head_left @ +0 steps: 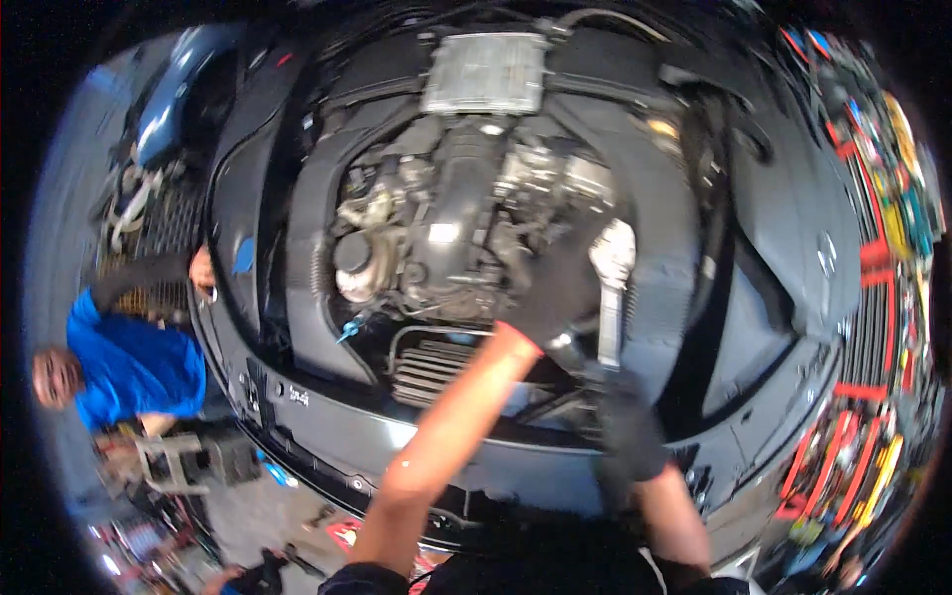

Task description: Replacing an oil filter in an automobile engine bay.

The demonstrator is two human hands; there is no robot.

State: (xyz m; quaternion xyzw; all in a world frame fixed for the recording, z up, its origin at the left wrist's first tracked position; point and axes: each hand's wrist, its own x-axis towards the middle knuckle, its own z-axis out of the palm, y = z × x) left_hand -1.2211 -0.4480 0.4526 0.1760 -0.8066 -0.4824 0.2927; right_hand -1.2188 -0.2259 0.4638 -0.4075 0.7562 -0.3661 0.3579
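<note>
Blur obscures the left gloved hand point(560, 296); its grasp I cannot tell. The right gloved hand point(633, 428) grips a silver wrench-like tool point(611, 319), lower end hidden, right of the engine point(464, 203).

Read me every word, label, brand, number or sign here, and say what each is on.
Nothing here is legible.
White marking on the car's front edge: too small and blurred.
Metal box at the top: no readable text.
Silver tool: any markings are blurred.
</note>
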